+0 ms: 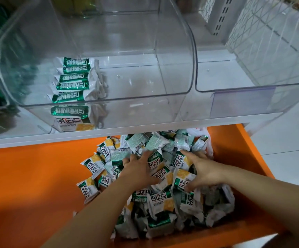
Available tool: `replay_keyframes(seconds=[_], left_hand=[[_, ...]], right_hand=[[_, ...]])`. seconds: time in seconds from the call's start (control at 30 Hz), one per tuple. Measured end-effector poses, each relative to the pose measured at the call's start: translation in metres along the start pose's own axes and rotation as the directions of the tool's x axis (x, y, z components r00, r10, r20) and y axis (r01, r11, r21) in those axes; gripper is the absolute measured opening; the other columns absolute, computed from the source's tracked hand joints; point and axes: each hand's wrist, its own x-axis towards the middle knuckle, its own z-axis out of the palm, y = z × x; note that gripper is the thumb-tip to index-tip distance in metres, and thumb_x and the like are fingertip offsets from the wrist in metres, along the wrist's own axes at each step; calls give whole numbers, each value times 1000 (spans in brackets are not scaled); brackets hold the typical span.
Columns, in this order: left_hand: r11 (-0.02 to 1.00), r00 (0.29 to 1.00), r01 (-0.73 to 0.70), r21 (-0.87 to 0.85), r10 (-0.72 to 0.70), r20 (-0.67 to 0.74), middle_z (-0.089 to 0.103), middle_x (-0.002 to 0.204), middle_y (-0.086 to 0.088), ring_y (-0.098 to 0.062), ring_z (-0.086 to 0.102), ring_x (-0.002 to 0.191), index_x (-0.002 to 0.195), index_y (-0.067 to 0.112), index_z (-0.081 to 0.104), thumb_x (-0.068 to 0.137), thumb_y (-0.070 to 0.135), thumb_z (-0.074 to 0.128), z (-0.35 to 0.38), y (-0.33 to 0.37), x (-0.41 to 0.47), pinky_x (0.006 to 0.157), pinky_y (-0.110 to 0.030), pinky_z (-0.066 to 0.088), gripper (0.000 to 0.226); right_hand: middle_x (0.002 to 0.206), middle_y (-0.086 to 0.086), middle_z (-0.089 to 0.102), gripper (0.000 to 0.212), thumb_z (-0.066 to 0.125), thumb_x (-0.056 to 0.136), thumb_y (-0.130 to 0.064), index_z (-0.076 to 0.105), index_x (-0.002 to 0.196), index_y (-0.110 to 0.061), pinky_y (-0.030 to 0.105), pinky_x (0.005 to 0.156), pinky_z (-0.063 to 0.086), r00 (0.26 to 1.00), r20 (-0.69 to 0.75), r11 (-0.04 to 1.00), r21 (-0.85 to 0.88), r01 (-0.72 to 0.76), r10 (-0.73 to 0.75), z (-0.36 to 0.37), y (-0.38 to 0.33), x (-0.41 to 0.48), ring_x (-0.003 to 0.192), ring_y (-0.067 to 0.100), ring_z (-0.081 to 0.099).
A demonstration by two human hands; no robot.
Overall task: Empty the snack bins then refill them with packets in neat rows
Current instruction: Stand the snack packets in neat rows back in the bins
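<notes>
Down on the orange tray [37,176], you are spreading left hand [138,170] and right hand [204,170] wide over loose packets [163,203]; refilling is only starting, with one row [73,81] in the clear bin [109,100].

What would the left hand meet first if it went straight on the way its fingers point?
The left hand would first meet more of the loose packets lying just ahead; depth beyond them is unclear.

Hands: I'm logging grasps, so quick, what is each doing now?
Left hand: open, fingers spread on the packets.
Right hand: open, fingers spread on the packets.
</notes>
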Motion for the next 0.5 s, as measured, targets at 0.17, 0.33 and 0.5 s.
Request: replay_keyframes(seconds=[0.17,0.33,0.5], left_hand=[[927,990,-138,-348,139,-23,38,149,-8,-24,42,132,149,44,-5,76,34,80,-9,-7,-1,102,-35,43,112],[859,985,-115,-499,165,57,17,157,-2,-26,58,114,142,59,9,75,34,80,-12,-6,-2,81,-39,58,100],[731,979,-95,-676,192,70,15,158,5,-20,63,103,142,61,5,77,23,79,-8,-2,-7,78,-42,59,105]], right_hand=[[145,4,23,110,84,57,-53,17,143,-45,37,109,34,976,-201,988,114,103,-79,5,-7,-8,132,27,34],[153,-6,25,97,83,65,-47,27,143,-38,35,113,29,959,-236,954,218,208,-155,5,-13,-3,139,15,27],[159,-4,14,120,86,61,-45,5,149,-42,34,116,24,979,-187,959,255,122,-74,4,-8,3,145,18,17]])
